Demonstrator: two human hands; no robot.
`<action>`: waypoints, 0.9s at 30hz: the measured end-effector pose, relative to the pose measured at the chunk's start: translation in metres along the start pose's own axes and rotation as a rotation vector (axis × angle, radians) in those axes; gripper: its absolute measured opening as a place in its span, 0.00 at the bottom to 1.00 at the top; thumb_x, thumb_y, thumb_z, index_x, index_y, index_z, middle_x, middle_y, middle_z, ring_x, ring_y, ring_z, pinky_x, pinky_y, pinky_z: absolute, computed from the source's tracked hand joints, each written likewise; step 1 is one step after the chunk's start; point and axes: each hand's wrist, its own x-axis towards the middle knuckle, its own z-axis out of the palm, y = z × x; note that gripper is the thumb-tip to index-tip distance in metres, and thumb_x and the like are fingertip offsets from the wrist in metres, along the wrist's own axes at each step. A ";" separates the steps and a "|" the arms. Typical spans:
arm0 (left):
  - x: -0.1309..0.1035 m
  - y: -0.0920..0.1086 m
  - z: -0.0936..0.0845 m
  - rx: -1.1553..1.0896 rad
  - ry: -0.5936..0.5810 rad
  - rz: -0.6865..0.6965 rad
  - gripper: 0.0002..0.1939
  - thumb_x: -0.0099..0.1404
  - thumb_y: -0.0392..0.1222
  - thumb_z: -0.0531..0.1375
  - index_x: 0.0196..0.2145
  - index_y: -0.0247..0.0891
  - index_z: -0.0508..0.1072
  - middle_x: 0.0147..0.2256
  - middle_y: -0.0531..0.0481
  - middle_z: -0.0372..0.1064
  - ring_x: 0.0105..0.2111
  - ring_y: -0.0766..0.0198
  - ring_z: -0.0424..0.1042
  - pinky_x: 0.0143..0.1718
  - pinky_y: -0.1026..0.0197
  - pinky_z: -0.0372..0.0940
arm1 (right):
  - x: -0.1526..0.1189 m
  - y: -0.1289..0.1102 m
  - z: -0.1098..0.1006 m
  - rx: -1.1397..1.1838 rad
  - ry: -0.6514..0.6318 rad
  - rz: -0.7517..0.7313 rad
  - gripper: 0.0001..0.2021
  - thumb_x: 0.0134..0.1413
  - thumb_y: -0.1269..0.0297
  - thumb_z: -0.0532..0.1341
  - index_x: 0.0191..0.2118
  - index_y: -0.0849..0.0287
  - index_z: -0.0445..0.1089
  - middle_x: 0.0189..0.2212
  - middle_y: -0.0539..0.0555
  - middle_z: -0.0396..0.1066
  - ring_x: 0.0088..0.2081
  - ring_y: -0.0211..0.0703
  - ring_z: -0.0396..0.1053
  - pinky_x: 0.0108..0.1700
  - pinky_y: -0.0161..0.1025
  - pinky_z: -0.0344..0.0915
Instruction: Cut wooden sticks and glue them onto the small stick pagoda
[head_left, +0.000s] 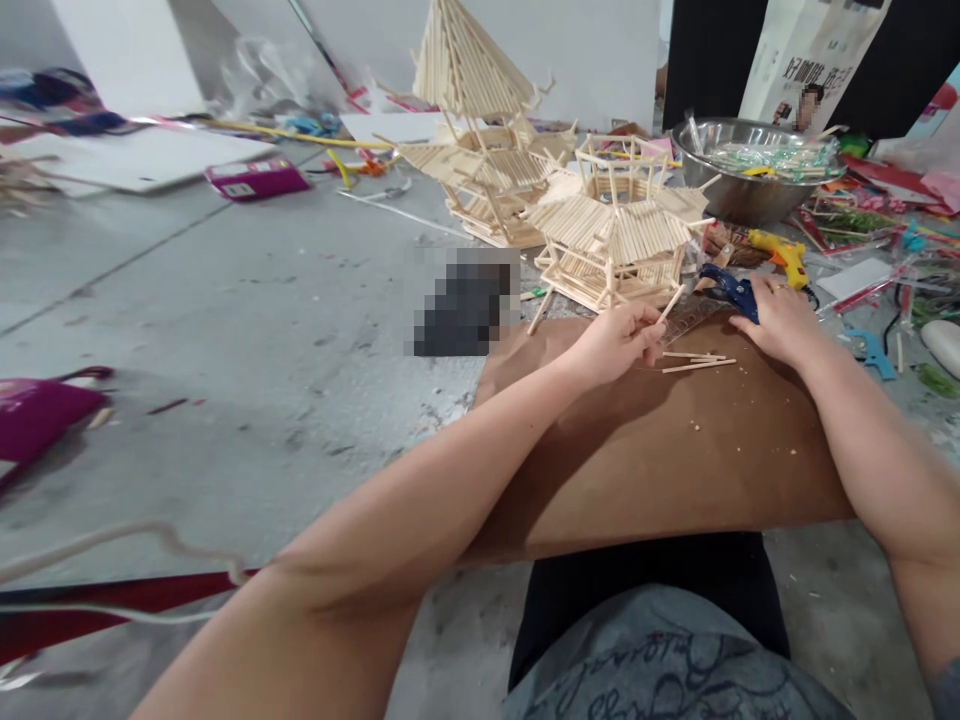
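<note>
My left hand [626,343] pinches a short wooden stick [671,303] that slants up from its fingertips, above the brown board [637,480]. Just right of it, my right hand [780,318] is closed over a dark blue hand tool [731,290]; its exact kind is not clear. A few loose wooden sticks [699,366] lie on the board between and below my hands. Directly beyond my left hand stands a roofed pavilion model [611,235] built of such sticks. Behind it to the left rises a taller stick model [480,130] with a pointed roof.
A yellow glue gun [780,255] lies past my right hand. The steel bowl [750,190] behind it holds green-and-clear wrapped pieces. Craft scraps and a light blue clip-like piece [870,352] litter the right side. Purple packs [255,180] lie on the grey floor [315,330] at left.
</note>
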 end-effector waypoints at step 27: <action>-0.010 0.004 0.014 0.797 0.046 0.072 0.15 0.65 0.42 0.46 0.38 0.34 0.70 0.32 0.42 0.73 0.31 0.57 0.72 0.32 0.59 0.63 | -0.022 -0.071 -0.022 0.124 0.146 -0.490 0.17 0.60 0.60 0.47 0.37 0.61 0.72 0.30 0.57 0.73 0.35 0.44 0.65 0.43 0.42 0.55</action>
